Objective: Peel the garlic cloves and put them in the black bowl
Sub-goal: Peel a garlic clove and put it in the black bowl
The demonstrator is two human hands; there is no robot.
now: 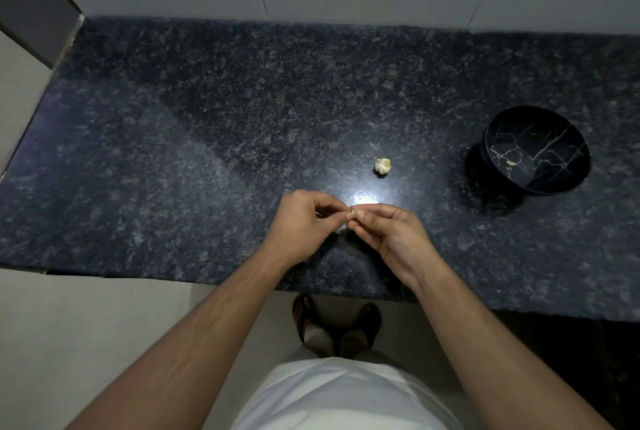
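Over on the right side of the dark speckled stone counter (pixel 207 118) sits the round black bowl with thin white crack lines (pixel 540 124). One small pale peeled clove (pixel 510 163) lies inside it, near the bottom. So at least one clove looks done.

Near the middle of the counter rests a small white garlic bulb (pixel 382 166). It sits alone, well apart from the bowl and a little way beyond the hands. It looks like it has more cloves packed in it, so I think most of the job is left.

Both hands meet close together just above the near part of the counter, right by a bright spot of light on the stone. The left hand (pixel 304 221) has its fingers curled in, and its thumb and fingertips pinch a tiny garlic clove in its skin (pixel 350 214). The right hand (pixel 391 232) comes in from the other side with its fingers bent too, and its fingertips pinch the same clove. The clove is so small and so hidden by the fingers that I cannot tell how much skin is off.

Both arms reach forward from the body and bend in toward each other. My guess is that the hands are picking the skin off this clove, and it should go in the bowl after.
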